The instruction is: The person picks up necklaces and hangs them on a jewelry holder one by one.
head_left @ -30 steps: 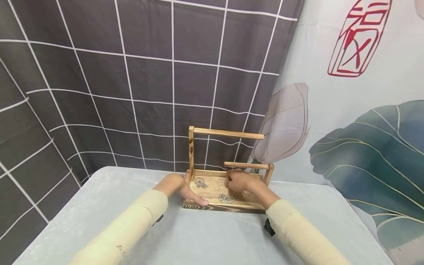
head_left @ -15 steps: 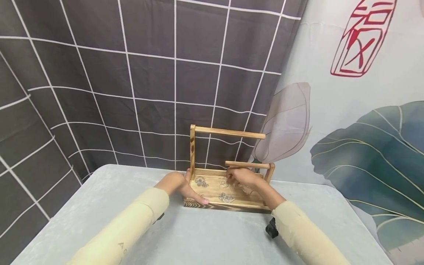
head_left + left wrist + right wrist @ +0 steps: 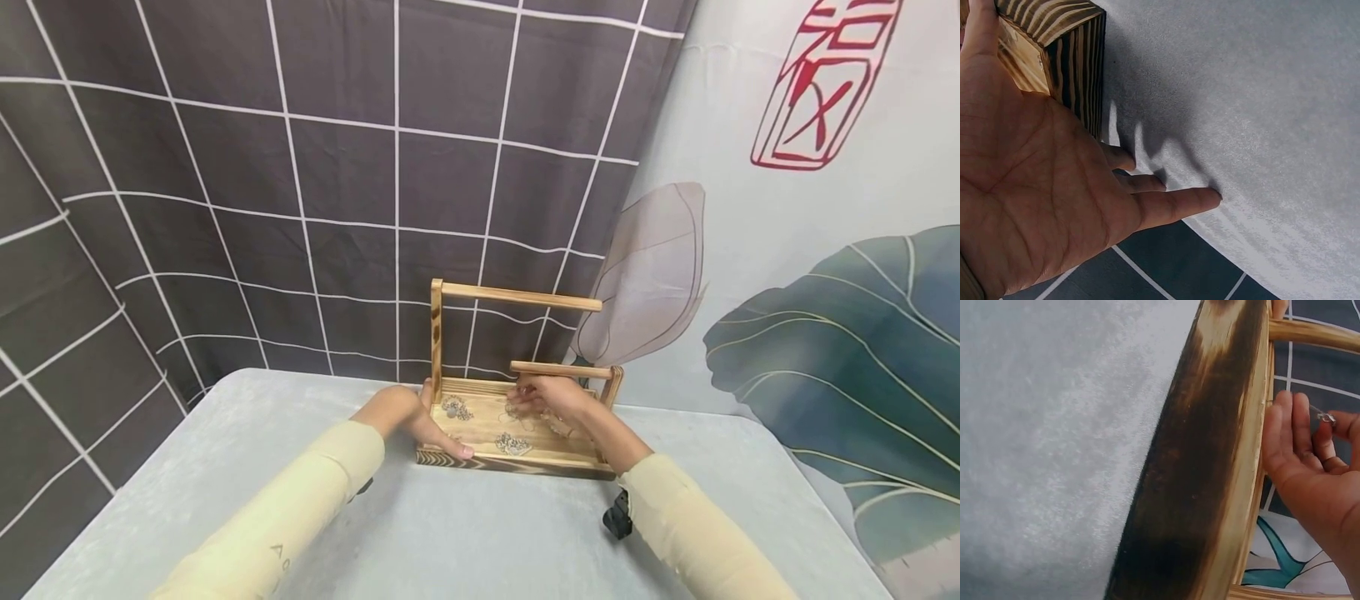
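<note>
A wooden stand (image 3: pixel 510 465) with a flat base, a high rail (image 3: pixel 517 296) and a low rail (image 3: pixel 558 369) sits at the far side of the table. Silvery jewellery pieces (image 3: pixel 512 443) lie on its base. My left hand (image 3: pixel 420 421) braces the base's left end with straight fingers along the front edge and the thumb against the wood (image 3: pixel 1075 56). My right hand (image 3: pixel 540 398) hovers over the base just under the low rail and pinches a small silvery piece (image 3: pixel 1325 417) between its fingertips, beside the stand's charred side board (image 3: pixel 1210 475).
The grey table (image 3: pixel 480 542) stretches toward me in front of the stand. A dark checked curtain (image 3: pixel 300 167) and a pale printed cloth (image 3: pixel 787 292) hang right behind it. A black wrist camera mount (image 3: pixel 617 517) shows under my right sleeve.
My right hand has lifted slightly from the base toward the low rail, with the small piece in its fingertips. The left hand has stayed on the stand's left end.
</note>
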